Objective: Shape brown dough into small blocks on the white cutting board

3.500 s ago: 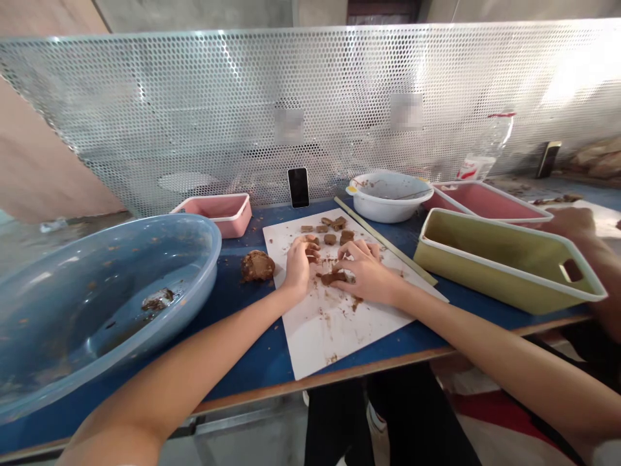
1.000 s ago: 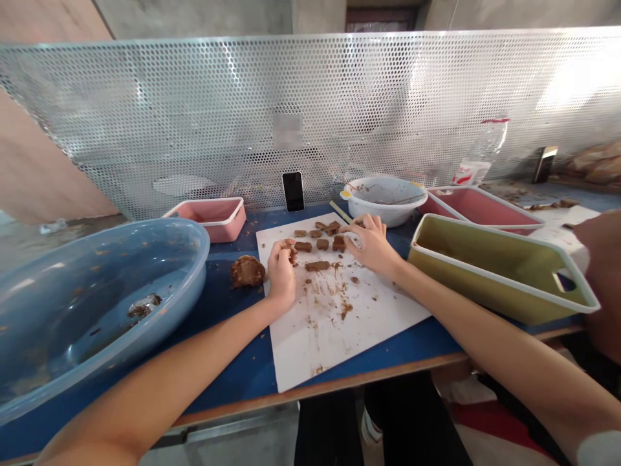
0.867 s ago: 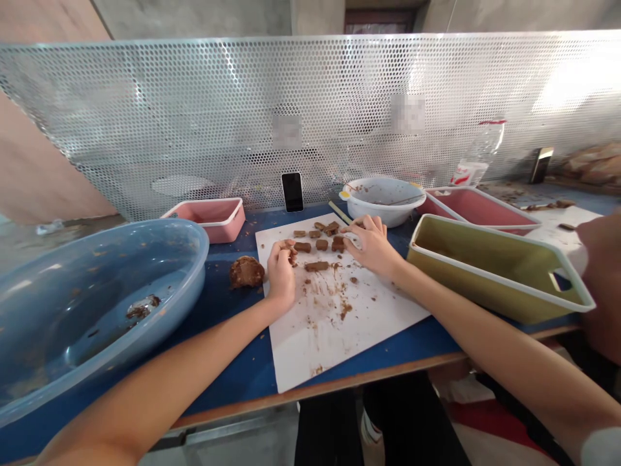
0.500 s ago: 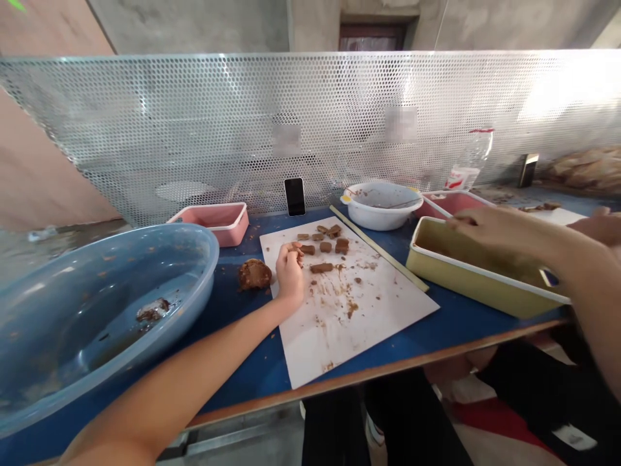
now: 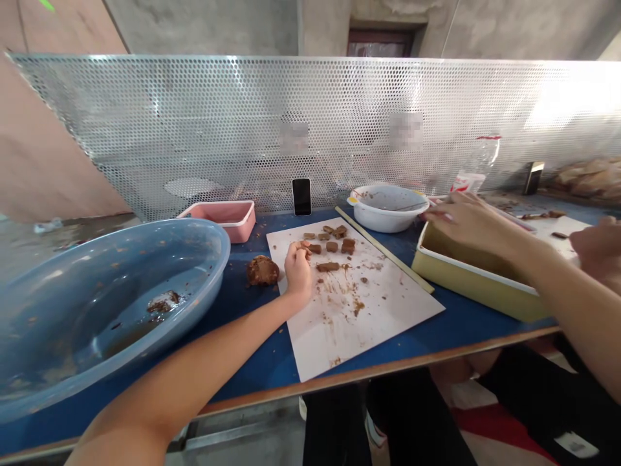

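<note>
My left hand (image 5: 298, 275) rests on the left part of a white board (image 5: 388, 317), fingers curled. Beside its fingertips lie short brown clay-like pieces (image 5: 331, 246), several in loose rows. A longer clay-like roll (image 5: 328, 266) lies nearer to me, among brown smears and crumbs. Whether the curled fingers hold a piece is hidden. My right hand (image 5: 458, 217) is over the far left end of a yellow-green bin (image 5: 475, 285), fingers loosely stretched, with nothing seen in them. A rough brown lump (image 5: 262, 270) sits on the blue table left of the board.
A large blue basin (image 5: 208, 285) with dark residue fills the left. Behind are a pink bin (image 5: 242, 228), a phone (image 5: 301, 197), a white basin (image 5: 388, 219) and a plastic bottle (image 5: 478, 165). A thin strip (image 5: 383, 249) borders the board. Another person's hand (image 5: 599, 249) is at right.
My right hand has risen and shifted left to the far end of the yellow-green bin. My left hand stays by the clay-like pieces. The view has shifted slightly.
</note>
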Demonstrator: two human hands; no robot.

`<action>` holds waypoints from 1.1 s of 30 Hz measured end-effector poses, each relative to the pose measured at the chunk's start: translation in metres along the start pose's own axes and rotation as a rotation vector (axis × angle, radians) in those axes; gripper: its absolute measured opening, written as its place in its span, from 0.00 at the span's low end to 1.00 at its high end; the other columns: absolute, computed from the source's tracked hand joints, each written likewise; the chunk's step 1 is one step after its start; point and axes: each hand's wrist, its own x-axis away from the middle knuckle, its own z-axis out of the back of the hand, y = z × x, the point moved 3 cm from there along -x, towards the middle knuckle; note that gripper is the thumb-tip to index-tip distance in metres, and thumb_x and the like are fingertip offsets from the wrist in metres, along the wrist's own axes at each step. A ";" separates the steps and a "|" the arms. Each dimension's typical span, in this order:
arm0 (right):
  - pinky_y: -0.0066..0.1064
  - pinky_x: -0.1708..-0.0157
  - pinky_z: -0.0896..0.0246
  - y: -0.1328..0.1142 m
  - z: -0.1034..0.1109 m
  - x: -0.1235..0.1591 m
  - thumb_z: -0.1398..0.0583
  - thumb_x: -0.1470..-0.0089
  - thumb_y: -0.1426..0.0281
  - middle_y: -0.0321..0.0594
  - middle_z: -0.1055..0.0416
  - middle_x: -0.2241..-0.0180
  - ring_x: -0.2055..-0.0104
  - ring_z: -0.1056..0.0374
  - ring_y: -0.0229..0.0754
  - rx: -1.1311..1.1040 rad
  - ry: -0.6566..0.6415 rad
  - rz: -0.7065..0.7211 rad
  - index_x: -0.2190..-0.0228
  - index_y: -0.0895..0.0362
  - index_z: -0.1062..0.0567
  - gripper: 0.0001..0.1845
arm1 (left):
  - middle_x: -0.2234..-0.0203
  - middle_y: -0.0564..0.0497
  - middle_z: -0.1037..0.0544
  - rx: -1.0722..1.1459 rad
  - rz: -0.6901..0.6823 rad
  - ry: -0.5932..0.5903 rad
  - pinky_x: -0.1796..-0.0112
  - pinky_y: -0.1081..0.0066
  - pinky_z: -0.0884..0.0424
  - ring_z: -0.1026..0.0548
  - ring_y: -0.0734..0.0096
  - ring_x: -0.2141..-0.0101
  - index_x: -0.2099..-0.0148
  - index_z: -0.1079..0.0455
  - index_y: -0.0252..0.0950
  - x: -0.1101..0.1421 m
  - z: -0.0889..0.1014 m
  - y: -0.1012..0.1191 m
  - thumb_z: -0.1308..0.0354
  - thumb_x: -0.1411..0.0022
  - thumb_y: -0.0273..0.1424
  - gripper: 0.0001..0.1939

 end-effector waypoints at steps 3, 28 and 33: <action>0.68 0.36 0.37 -0.048 -0.028 -0.037 0.46 0.21 0.49 0.54 0.24 0.53 0.44 0.30 0.63 -0.047 -0.167 0.172 0.55 0.49 0.11 0.27 | 0.69 0.52 0.27 0.009 0.004 0.003 0.62 0.68 0.32 0.30 0.67 0.68 0.63 0.26 0.40 0.001 -0.001 0.000 0.49 0.37 0.24 0.10; 0.63 0.37 0.40 -0.121 -0.166 -0.032 0.42 0.24 0.54 0.59 0.33 0.32 0.33 0.38 0.70 0.079 -0.306 0.550 0.39 0.51 0.17 0.24 | 0.71 0.53 0.26 -0.020 0.024 -0.010 0.62 0.68 0.33 0.30 0.67 0.69 0.62 0.27 0.40 0.004 -0.003 0.000 0.51 0.35 0.21 0.13; 0.63 0.38 0.40 -0.120 -0.167 -0.032 0.41 0.26 0.55 0.60 0.33 0.32 0.34 0.38 0.70 0.094 -0.304 0.539 0.38 0.51 0.17 0.25 | 0.70 0.53 0.27 -0.014 0.025 -0.028 0.62 0.69 0.33 0.30 0.67 0.68 0.61 0.27 0.40 0.004 -0.002 -0.001 0.51 0.35 0.20 0.13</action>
